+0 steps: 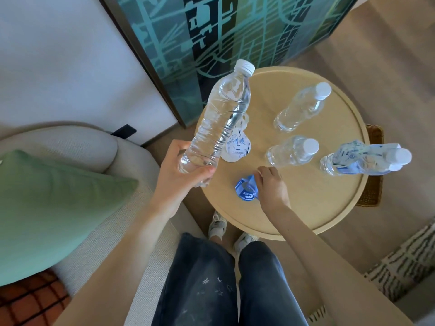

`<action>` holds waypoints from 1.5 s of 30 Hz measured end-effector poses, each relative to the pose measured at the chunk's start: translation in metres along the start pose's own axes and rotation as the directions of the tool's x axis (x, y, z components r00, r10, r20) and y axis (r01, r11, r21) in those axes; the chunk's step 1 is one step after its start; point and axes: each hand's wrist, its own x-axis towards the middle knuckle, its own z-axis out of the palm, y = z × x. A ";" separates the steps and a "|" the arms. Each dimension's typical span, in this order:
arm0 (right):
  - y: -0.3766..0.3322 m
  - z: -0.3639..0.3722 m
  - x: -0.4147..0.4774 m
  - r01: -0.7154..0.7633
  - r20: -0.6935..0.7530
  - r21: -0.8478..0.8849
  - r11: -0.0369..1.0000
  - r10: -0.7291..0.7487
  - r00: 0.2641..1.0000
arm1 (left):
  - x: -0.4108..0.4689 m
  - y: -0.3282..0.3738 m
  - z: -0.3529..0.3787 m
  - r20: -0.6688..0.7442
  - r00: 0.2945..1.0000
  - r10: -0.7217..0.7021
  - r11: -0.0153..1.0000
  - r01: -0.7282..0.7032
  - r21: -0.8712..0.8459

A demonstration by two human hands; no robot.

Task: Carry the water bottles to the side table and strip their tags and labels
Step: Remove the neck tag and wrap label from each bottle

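Observation:
My left hand [181, 169] grips the base of a bare clear water bottle [221, 118] with a white cap, held tilted above the left edge of the round wooden side table [306, 208]. My right hand [270, 187] pinches a curled blue label [247, 191] lying on the table top. A white paper tag [237, 147] lies flat on the table behind the held bottle. Two bare bottles [301, 107] [292, 150] stand on the table. At the right stand two more bottles [362, 161] that still wear blue labels and tags.
A beige sofa with a green cushion [58, 198] is on my left. A framed teal picture [235, 36] leans against the wall behind the table. My legs and shoes [219, 224] are under the table's near edge. A wicker piece [372, 161] sits behind the table, right.

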 end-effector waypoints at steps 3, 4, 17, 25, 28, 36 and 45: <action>-0.010 -0.011 -0.009 0.048 -0.047 -0.039 0.998 -0.049 0.998 | 0.000 0.002 0.002 -0.020 1.000 -0.001 0.998 0.002 0.069; -0.015 -0.015 -0.012 0.070 -0.065 -0.096 0.993 -0.076 0.995 | 0.000 0.003 0.002 -0.028 1.000 -0.005 0.996 0.007 0.083; -0.110 -0.193 -0.062 0.192 -0.163 0.967 0.170 -0.173 0.971 | -0.027 0.089 0.050 0.097 0.995 0.026 0.994 -0.036 0.102; -0.100 -0.294 -0.093 0.377 -0.369 0.885 0.273 -0.084 0.926 | -0.021 0.151 0.093 0.260 0.958 0.122 0.958 -0.182 0.220; -0.087 -0.316 -0.099 0.408 -0.417 0.862 0.301 -0.036 0.908 | -0.012 0.164 0.110 0.308 0.942 0.136 0.919 -0.236 0.316; -0.049 -0.345 -0.106 0.452 -0.514 0.827 0.333 0.126 0.848 | 0.016 0.185 0.167 0.484 0.875 0.024 0.854 -0.269 0.445; 0.015 -0.368 -0.074 0.456 -0.641 0.730 0.510 0.279 0.715 | 0.047 0.162 0.236 0.450 0.890 0.078 0.852 -0.294 0.434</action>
